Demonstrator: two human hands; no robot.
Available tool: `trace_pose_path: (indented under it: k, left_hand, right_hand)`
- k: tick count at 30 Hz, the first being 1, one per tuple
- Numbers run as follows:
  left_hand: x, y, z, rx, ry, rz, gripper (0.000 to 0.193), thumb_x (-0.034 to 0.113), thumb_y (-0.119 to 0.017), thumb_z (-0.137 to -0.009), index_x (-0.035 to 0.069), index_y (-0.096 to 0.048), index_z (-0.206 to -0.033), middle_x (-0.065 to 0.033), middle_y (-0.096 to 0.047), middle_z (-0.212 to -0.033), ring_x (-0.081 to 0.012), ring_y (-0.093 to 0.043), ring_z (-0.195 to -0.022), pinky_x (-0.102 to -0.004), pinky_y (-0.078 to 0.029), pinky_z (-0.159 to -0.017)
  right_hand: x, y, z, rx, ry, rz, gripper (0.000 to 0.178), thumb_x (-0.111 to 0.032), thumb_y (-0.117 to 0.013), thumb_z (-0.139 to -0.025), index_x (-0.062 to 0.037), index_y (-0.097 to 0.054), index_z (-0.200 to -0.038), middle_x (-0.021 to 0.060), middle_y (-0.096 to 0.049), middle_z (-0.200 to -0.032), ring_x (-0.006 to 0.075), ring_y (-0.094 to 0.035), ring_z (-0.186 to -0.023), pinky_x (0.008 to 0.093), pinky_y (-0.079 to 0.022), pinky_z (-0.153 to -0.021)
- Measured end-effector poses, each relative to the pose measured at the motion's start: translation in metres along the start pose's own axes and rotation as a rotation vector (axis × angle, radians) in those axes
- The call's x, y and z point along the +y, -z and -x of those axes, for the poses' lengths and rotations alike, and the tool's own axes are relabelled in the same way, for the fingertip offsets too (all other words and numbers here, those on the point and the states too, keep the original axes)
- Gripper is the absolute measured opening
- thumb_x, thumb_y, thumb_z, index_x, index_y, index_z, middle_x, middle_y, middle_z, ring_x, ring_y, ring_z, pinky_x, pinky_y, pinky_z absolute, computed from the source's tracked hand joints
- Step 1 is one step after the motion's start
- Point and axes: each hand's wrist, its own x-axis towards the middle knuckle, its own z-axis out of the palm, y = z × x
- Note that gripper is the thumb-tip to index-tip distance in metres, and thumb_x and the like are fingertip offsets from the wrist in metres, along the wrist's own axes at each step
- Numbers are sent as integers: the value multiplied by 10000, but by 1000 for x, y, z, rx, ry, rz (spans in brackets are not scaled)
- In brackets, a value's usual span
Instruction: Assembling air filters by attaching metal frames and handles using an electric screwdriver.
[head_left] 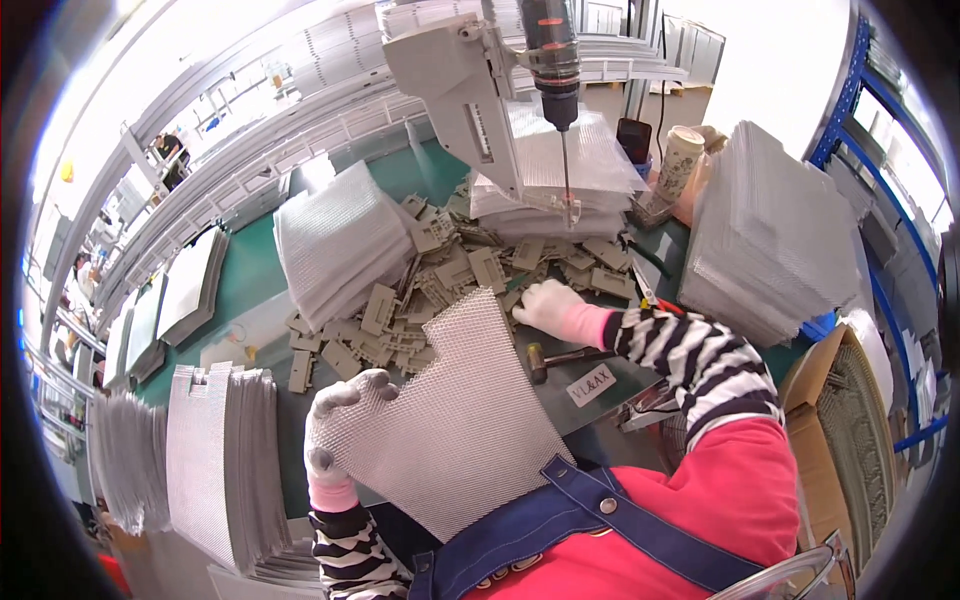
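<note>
My left hand (pixel 345 405), in a white glove, is closed on the left edge of a silvery mesh sheet (pixel 470 420). The sheet has a notch cut from its upper left and leans against my front. A heap of beige plastic parts (pixel 400 310) lies just beyond it. At the right side of this heap is my gloved right hand (pixel 552 308), its fingers curled down; whatever they grip is hidden. Close below that hand lies a hammer (pixel 540 365). Above it hangs an electric screwdriver (pixel 556 70) with a long thin bit, mounted on a grey stand (pixel 450 90).
Stacks of mesh sheets stand at the left (pixel 225 460), back left (pixel 340 240) and right (pixel 770 240). Red-handled pliers (pixel 650 290) and a white label card (pixel 590 384) lie near my right forearm. An open cardboard box (pixel 830 440) is at far right.
</note>
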Motion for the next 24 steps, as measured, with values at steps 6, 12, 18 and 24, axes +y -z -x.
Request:
trace_pose_path:
  k: [6, 12, 18, 24]
  left_hand:
    - [2, 5, 5, 40, -23, 14, 623, 483, -718, -721, 53, -529, -1130, -240, -476, -1219, -352, -469, -1120, -485, -365, -973]
    - [0, 21, -2, 10, -3, 43, 647, 636, -644, -702, 121, -502, -1066, -215, -473, -1217, -362, -414, -1115, -500, -332, -965]
    - [-11, 35, 7, -29, 22, 230, 978, 627, -680, -666, 165, -260, -1419, -283, -409, -1283, -384, -474, -1117, -523, -394, -949]
    - [-12, 37, 9, -98, 45, 353, 1085, 728, -639, -620, 165, -199, -1438, -310, -368, -1315, -377, -471, -1142, -527, -377, -968]
  right_hand:
    - [18, 20, -15, 341, -404, -383, 266, -91, -559, -704, -98, -573, -970, 109, -614, -877, 297, -601, -821, 390, -485, -698]
    - [3, -2, 73, 125, -489, -497, 358, -90, -592, -739, -129, -560, -1094, 116, -581, -941, 296, -603, -831, 413, -482, -726]
    - [3, 130, 29, 545, -534, -1227, 286, -180, -578, -833, 16, -552, -1041, 78, -633, -803, 145, -600, -684, 273, -476, -622]
    - [-7, 221, -82, -464, -88, -1321, 358, -221, -492, -870, 86, -534, -1050, 129, -636, -849, 160, -633, -684, 273, -522, -616]
